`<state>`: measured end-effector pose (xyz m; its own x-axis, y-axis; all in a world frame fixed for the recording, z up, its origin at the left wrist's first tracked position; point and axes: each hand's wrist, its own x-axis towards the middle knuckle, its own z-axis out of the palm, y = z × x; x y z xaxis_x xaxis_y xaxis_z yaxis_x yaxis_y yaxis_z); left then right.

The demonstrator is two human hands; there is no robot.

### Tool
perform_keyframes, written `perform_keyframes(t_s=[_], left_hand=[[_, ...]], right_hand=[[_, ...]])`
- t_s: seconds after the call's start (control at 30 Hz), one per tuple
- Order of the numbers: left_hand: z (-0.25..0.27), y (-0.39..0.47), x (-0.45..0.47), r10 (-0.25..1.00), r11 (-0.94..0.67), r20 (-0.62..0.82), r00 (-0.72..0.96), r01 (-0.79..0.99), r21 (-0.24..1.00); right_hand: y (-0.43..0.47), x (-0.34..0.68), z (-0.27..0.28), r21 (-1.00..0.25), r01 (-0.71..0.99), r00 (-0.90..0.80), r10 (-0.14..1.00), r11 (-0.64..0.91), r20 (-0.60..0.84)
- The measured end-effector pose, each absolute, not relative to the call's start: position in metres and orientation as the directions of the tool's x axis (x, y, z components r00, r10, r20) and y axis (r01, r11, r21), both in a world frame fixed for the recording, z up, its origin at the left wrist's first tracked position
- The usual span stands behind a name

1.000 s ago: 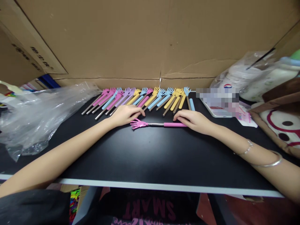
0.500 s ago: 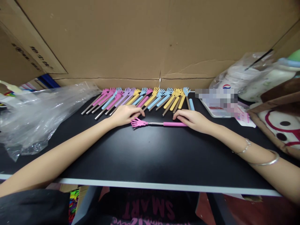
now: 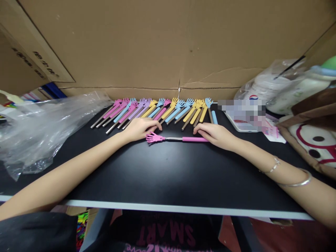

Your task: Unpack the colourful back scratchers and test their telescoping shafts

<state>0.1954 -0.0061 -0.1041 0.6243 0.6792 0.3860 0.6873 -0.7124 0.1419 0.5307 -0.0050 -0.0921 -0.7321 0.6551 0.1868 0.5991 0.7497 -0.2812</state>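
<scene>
A pink back scratcher lies crosswise on the black table, its claw to the left and a short length of metal rod showing. My left hand rests on the tabletop just behind the claw, open, fingers loosely bent and holding nothing. At the other end, my right hand lies relaxed and open, its thumb side covering the tip of the pink handle. Behind both hands runs a row of several back scratchers in pink, purple, yellow and blue, among them a yellow back scratcher and a blue back scratcher.
Clear plastic bags spread over the left side of the table. A cardboard wall closes off the back. To the right are a phone-like white device, a bagged white container and a brown-edged bag.
</scene>
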Motion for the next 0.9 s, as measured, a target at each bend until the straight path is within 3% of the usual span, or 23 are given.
perform_keyframes(t_s=[0.9], left_hand=[[-0.1033,-0.0065,0.1964,0.669,-0.725,0.383,0.638,0.673,0.145]], right_hand=[[-0.0075,0.5308,-0.0935,-0.24,0.624,-0.721,0.666,0.744,0.191]])
